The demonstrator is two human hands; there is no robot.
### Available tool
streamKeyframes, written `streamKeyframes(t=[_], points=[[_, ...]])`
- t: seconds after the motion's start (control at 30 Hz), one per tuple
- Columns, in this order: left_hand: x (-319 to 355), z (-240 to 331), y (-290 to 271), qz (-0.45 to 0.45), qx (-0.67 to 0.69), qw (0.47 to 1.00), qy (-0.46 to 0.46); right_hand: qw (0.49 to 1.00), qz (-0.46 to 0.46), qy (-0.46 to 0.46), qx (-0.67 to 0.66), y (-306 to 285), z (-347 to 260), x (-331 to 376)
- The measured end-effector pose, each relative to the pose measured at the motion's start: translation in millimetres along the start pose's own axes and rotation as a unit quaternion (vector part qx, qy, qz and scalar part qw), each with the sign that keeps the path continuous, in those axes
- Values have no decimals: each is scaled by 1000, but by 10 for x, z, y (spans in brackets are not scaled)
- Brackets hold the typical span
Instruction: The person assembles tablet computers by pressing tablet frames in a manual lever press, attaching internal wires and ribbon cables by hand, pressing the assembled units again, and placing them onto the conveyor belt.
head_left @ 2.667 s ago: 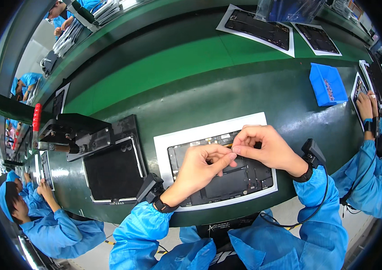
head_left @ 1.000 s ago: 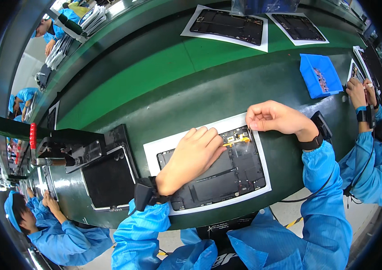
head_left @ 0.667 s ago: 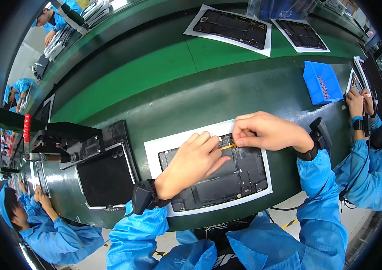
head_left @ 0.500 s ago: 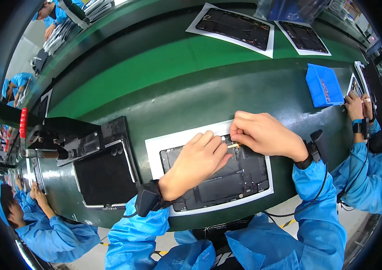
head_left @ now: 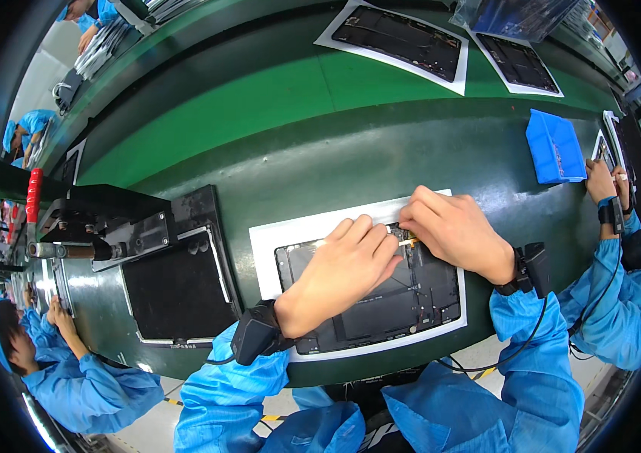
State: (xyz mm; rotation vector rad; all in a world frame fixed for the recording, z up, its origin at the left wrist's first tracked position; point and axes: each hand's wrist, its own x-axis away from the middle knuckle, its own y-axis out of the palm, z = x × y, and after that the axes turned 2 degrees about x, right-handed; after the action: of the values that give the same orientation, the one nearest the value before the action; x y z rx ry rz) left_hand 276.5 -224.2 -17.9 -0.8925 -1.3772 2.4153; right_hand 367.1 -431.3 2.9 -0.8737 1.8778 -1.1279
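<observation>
A tablet's opened black housing (head_left: 373,309) lies on a white sheet (head_left: 260,264) in front of me, its inner parts showing. My left hand (head_left: 339,275) is bent over the housing's upper middle, fingers curled together; what lies under its fingertips is hidden. Close by on the right, my right hand (head_left: 460,234) pinches at the housing's upper edge. A small yellow-white strip (head_left: 409,242) shows between the two hands, against the right fingers. Its ends are hidden.
Left stands a black clamp fixture (head_left: 132,234) with a red handle (head_left: 34,196), a dark panel (head_left: 181,294) beside it. A blue bin (head_left: 554,151) stands right, near a co-worker's hands (head_left: 604,181). More housings (head_left: 400,41) lie on sheets at the back. Another co-worker (head_left: 71,370) sits left.
The view has shifted slightly. Both hands stay at the housing's upper edge, with the right fingers changing their bend a little around the strip.
</observation>
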Motion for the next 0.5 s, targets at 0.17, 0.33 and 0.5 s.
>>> streamKeyframes(t=[0.17, 0.33, 0.5], points=[[-9, 0, -9, 3, -1, 1000, 6, 999, 26, -18, 8, 16, 14, 12], [-9, -1, -13, 1, -4, 1000, 5, 998, 52, -32, 12, 35, 32, 29], [1, -6, -6, -1, -3, 1000, 3, 997, 30, -62, 29, -33, 39, 62]])
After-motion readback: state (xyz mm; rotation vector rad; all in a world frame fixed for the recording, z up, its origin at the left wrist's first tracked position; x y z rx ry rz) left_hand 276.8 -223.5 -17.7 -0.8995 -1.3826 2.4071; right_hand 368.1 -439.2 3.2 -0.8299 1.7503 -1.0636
